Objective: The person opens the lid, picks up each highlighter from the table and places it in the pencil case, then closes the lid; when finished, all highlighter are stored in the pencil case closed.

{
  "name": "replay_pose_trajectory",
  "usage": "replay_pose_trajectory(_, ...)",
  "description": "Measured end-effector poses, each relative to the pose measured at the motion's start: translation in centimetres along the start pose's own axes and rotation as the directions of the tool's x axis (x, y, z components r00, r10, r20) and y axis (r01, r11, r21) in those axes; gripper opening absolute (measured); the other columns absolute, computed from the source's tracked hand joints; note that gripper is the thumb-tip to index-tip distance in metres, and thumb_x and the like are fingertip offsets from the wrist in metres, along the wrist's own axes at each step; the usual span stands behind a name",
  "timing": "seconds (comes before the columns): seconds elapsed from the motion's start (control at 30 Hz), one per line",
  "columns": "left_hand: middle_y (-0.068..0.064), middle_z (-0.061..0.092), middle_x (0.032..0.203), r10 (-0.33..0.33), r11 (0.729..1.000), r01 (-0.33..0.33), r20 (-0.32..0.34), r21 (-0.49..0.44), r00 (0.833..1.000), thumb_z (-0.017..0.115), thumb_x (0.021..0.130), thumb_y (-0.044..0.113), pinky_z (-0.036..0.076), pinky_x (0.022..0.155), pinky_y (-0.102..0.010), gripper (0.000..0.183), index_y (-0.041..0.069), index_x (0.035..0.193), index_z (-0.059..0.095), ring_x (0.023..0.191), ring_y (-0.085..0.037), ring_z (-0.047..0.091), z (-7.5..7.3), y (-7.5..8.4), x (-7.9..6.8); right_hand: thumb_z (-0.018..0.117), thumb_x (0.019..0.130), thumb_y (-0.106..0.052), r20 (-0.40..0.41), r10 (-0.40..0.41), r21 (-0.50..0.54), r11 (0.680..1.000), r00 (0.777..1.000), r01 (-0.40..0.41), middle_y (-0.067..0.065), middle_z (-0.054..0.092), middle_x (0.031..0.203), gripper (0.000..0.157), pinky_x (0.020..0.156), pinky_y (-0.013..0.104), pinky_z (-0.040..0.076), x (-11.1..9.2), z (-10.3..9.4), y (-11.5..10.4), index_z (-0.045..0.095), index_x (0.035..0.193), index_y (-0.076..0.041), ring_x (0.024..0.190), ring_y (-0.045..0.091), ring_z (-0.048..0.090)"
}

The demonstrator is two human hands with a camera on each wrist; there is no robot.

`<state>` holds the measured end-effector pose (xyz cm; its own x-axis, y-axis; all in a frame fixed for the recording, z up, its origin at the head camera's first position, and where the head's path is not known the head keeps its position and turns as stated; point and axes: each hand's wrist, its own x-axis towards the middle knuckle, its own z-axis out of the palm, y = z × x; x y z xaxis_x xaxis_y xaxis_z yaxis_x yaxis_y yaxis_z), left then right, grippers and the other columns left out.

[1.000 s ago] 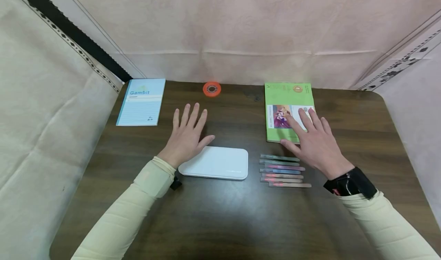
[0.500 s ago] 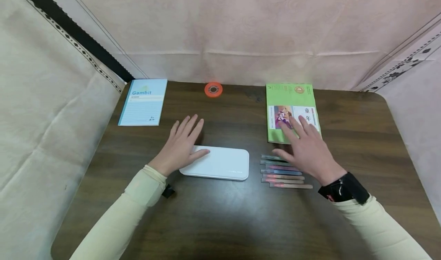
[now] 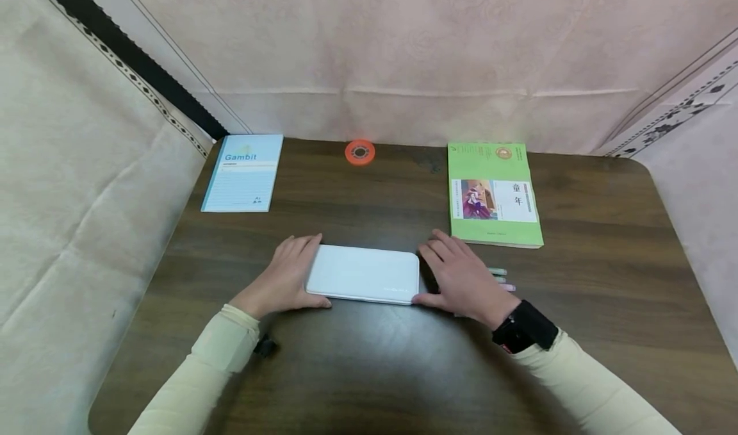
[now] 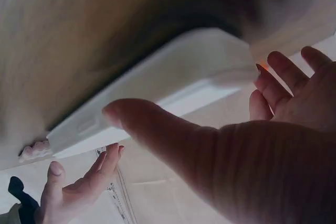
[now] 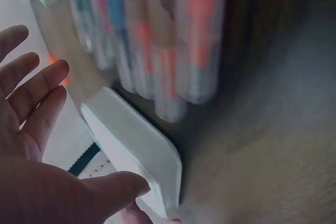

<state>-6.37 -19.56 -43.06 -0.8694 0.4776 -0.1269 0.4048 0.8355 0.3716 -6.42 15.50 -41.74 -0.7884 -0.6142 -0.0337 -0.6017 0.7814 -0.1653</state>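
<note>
A flat white case [image 3: 363, 273] with rounded corners lies on the wooden table [image 3: 369, 371] between both hands. My left hand [image 3: 282, 281] spans its left end, index fingertip at the far corner and thumb along the near edge; the left wrist view shows the thumb [image 4: 131, 114] over the case's front side. Around the right end comes my right hand [image 3: 461, 278], its thumb at the near corner. In the right wrist view its fingers [image 5: 37, 87] are relaxed and apart from the case. Several clear-capped pens [image 5: 152, 40] lie beside the case, mostly hidden under the right hand in the head view.
A green book [image 3: 496, 230] lies behind the right hand. At the back left is a light blue notebook [image 3: 239, 185], and an orange ring-shaped disc [image 3: 360, 153] sits near the back edge. Pale cloth [image 3: 403, 57] hangs behind the table.
Both hands have come down and closer to the white case, from above the table and the book to its two ends. The right hand moved left across the pens.
</note>
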Motion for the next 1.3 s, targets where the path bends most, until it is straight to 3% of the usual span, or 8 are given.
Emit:
replay_pose_trajectory(0.13, -0.022, 0.043, 0.143, -0.016, 0.999, 0.015, -0.018, -0.036, 1.0, 0.087, 0.067, 0.052, 0.018, 0.115, -0.056, 0.116, -0.004, 0.15, 0.028, 0.132, -0.036, 0.037, 0.8, -0.5, -0.4, 0.067, 0.077, -0.071, -0.016, -0.038, 0.015, 0.999, 0.999, 0.038, 0.018, 0.056, 0.136, 0.094, 0.114, 0.054, 0.032, 0.4, 0.7, -0.9, 0.054, 0.137, -0.001, 0.138, 0.038, 0.04)
replay_pose_trajectory(0.43, -0.019, 0.048, 0.133, 0.017, 0.996, -0.026, -0.098, -0.089, 0.995, 0.088, 0.068, 0.044, 0.02, 0.102, -0.055, 0.1, -0.002, 0.141, 0.038, 0.122, -0.034, 0.04, 2.4, -1.7, -0.5, 0.069, 0.074, -0.072, 0.012, -0.059, 0.035, 0.998, 0.998, 0.059, 0.018, 0.053, 0.138, 0.1, 0.113, 0.053, 0.034, 0.9, 1.2, -1.9, 0.049, 0.141, 0.0, 0.135, 0.036, 0.043)
replay_pose_trajectory(0.63, -0.018, 0.048, 0.13, -0.003, 0.989, -0.017, -0.133, -0.15, 0.991, 0.09, 0.063, 0.042, 0.02, 0.098, -0.054, 0.098, 0.0, 0.137, 0.042, 0.122, -0.035, 0.038, 2.9, -2.0, -0.4, 0.069, 0.074, -0.072, 0.029, -0.06, 0.014, 0.998, 0.998, 0.059, 0.013, 0.057, 0.129, 0.095, 0.106, 0.048, 0.041, 1.5, 1.3, -1.8, 0.052, 0.137, -0.002, 0.121, 0.029, 0.051)
replay_pose_trajectory(0.93, -0.017, 0.045, 0.132, -0.008, 0.979, -0.019, -0.132, -0.202, 0.991, 0.09, 0.062, 0.042, 0.019, 0.096, -0.051, 0.099, 0.003, 0.138, 0.041, 0.125, -0.034, 0.034, 3.2, -2.7, -0.1, 0.074, 0.07, -0.068, 0.022, -0.081, 0.108, 0.991, 0.996, 0.078, 0.005, 0.058, 0.115, 0.084, 0.091, 0.036, 0.048, 2.3, 1.6, -1.1, 0.059, 0.124, -0.007, 0.1, 0.018, 0.051)
replay_pose_trajectory(1.3, -0.015, 0.043, 0.134, 0.002, 0.973, -0.037, -0.149, -0.229, 0.989, 0.089, 0.061, 0.041, 0.018, 0.095, -0.05, 0.098, 0.005, 0.137, 0.039, 0.126, -0.033, 0.033, 3.7, -3.1, 0.2, 0.077, 0.068, -0.067, 0.058, -0.065, 0.158, 0.986, 0.996, 0.055, 0.003, 0.056, 0.111, 0.083, 0.085, 0.034, 0.049, 2.6, 0.9, -0.9, 0.058, 0.122, -0.007, 0.096, 0.016, 0.049)
